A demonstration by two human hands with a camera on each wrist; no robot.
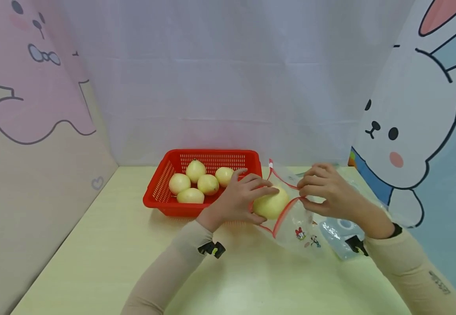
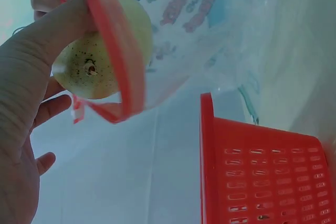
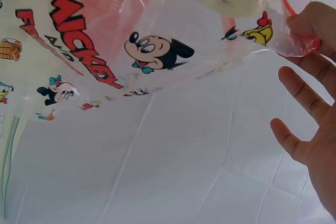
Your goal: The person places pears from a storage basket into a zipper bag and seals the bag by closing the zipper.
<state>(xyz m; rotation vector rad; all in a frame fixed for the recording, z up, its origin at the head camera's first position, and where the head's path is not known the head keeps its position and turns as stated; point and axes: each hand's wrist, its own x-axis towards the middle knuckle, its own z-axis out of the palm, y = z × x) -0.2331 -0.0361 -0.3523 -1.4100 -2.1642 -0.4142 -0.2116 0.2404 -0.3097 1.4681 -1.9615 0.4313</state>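
My left hand (image 1: 240,197) grips a pale yellow pear (image 1: 271,204) with thumb and fingers, right in the mouth of a clear zip bag (image 1: 296,236). The bag has a red-edged opening and printed cartoon figures. In the left wrist view the red bag edge (image 2: 118,51) crosses in front of the speckled pear (image 2: 86,69). My right hand (image 1: 332,192) pinches the edge of the bag's mouth on its right side. Seen from the right wrist, thumb and index finger hold the corner of the bag (image 3: 157,51), the other fingers spread apart.
Behind my left hand stands a red plastic basket (image 1: 154,192) with several pears (image 1: 190,196) in it. More clear bags (image 1: 339,234) lie on the table at right, beneath my right forearm. Cartoon-printed cloth (image 1: 228,87) hangs around the table.
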